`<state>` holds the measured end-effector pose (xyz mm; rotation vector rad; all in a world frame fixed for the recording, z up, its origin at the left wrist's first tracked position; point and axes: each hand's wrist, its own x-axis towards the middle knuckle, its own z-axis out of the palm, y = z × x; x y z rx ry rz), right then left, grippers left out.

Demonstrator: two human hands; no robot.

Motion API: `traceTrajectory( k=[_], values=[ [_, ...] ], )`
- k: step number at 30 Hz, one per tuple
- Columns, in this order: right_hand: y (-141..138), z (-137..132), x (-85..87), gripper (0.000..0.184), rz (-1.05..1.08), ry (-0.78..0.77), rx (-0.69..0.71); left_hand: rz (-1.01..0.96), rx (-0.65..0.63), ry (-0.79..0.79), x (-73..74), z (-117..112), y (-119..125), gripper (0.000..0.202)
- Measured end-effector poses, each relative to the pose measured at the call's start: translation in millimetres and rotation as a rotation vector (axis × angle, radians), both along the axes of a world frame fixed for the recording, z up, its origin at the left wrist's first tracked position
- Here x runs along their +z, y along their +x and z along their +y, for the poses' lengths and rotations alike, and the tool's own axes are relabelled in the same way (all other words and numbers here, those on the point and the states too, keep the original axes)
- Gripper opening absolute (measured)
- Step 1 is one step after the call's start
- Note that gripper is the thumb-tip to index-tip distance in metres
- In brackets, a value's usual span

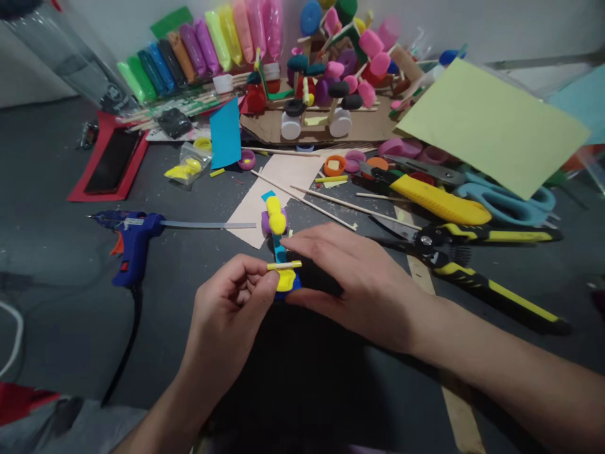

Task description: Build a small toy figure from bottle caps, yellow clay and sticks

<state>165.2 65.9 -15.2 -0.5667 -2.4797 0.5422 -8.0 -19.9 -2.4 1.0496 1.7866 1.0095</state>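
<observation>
Down at the middle of the dark surface [57,252], the left hand [231,302] pinches a short yellow stick [283,265] between thumb and forefinger, fingers closed on its near end, so the stick lies crosswise over a small clay-and-stick model [278,249]. That model stands just in front of both hands: a blue upright strip with yellow clay balls at its top, a purple lump behind them, and a yellow and blue base low down beside the left thumb. The right hand [352,280] lies flat and relaxed, fingers stretched out and together, its fingertips touching the model's right side; it grasps nothing. To the left, a blue hot glue gun [135,243] rests on its side, well apart from the hands. Beyond the right hand lie thin wooden skewers [326,202], a yellow utility knife [437,198], blue-handled scissors [505,202] and black-and-yellow pliers [472,265]. Farther back stand a row of coloured clay packets [203,47], a cardboard piece with clay-wheeled models [326,94] and a pale green paper sheet [491,123].
</observation>
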Motion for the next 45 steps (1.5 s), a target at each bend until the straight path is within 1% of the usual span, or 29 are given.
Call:
traceTrajectory(
  k=[2,4,7,9,12,15,20,26,28,31,33,35,37,39,42,45],
  values=[
    [5,-3,1.6,0.028,-0.001,-0.012,-0.036,-0.005,0.009,-0.012,-0.3,0,0,0.014],
    [8,-5,2.0,0.017,0.000,-0.053,-0.037,0.004,0.013,-0.012,-0.4,-1,-1,0.015],
    [7,-8,0.7,0.014,0.043,-0.169,-0.005,0.031,0.032,0.004,-0.7,-3,0,0.014],
    [4,-10,-0.7,0.013,0.089,-0.237,-0.014,0.055,0.046,0.017,-1.5,-4,0,0.013],
    [1,-12,-2.1,0.012,0.114,-0.298,-0.041,0.092,0.017,0.042,-3.0,-4,-1,0.012],
    [-1,-13,-1.9,0.014,0.117,-0.308,-0.051,0.131,-0.024,0.068,-2.7,-5,-1,0.013],
    [-3,-11,-1.0,0.016,0.105,-0.272,-0.050,0.175,-0.038,0.095,-0.5,-7,-1,0.014],
    [-3,-11,-0.6,0.015,0.102,-0.233,-0.040,0.194,-0.058,0.096,-2.4,-9,-1,0.016],
    [-2,-10,-0.2,0.014,0.115,-0.239,-0.054,0.170,-0.044,0.081,-2.2,-9,-1,0.017],
    [-1,-6,-0.3,0.009,0.099,-0.261,-0.136,0.117,0.003,0.052,-1.5,-9,-2,0.018],
    [-1,-4,-1.4,0.012,0.082,-0.238,-0.165,0.067,0.042,0.041,-1.8,-10,-3,0.013],
    [-1,-2,-3.0,0.021,0.067,-0.206,-0.136,0.016,0.064,0.044,-3.2,-10,-4,0.009],
    [-2,-2,-4.8,0.026,0.054,-0.201,-0.078,-0.039,0.068,0.045,-5.3,-10,-5,0.007],
    [-3,-2,-6.2,0.028,0.042,-0.216,-0.029,-0.121,0.066,0.033,-7.8,-10,-7,0.006],
    [-6,-3,-7.8,0.029,0.020,-0.221,-0.004,-0.230,0.082,-0.003,-11.3,-10,-10,0.007],
    [-8,-3,-9.1,0.029,-0.025,-0.217,0.009,-0.228,0.118,-0.015,-13.7,-10,-11,0.004]
  ],
)
